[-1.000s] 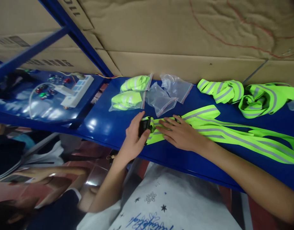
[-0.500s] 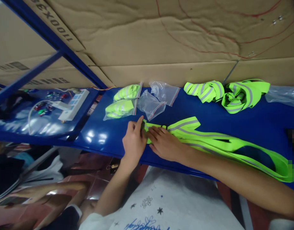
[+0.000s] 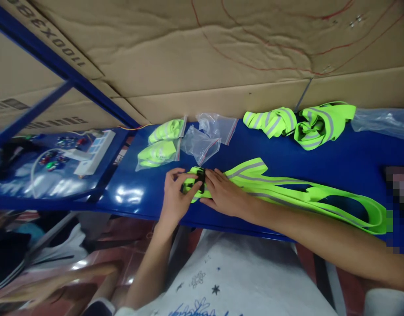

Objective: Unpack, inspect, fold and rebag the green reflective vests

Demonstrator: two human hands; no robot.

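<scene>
A long neon-yellow strap with grey stripes (image 3: 280,181) lies across the blue table, looping far to the right. Its left end is bunched between my hands, with a black buckle (image 3: 199,177) on top. My left hand (image 3: 177,193) curls its fingers and thumb round this bunched end. Flat over the strap, just right of the buckle, rests my right hand (image 3: 226,193), fingers stretched out and pointing left. Behind the hands are bagged straps (image 3: 157,152), clear zip bags (image 3: 202,142) and two loose strap bundles, one striped (image 3: 270,122) and one coiled (image 3: 320,127).
Cardboard (image 3: 188,52) stands along the back of the blue table (image 3: 123,184). A blue metal frame (image 3: 103,101) crosses at the left, near a white power strip (image 3: 96,153) and small coloured parts. Another person's arm (image 3: 63,281) shows at the lower left.
The bunched strap end and black buckle now show more between my hands. My left hand's raised finger has bent down round them. The whole view has shifted slightly.
</scene>
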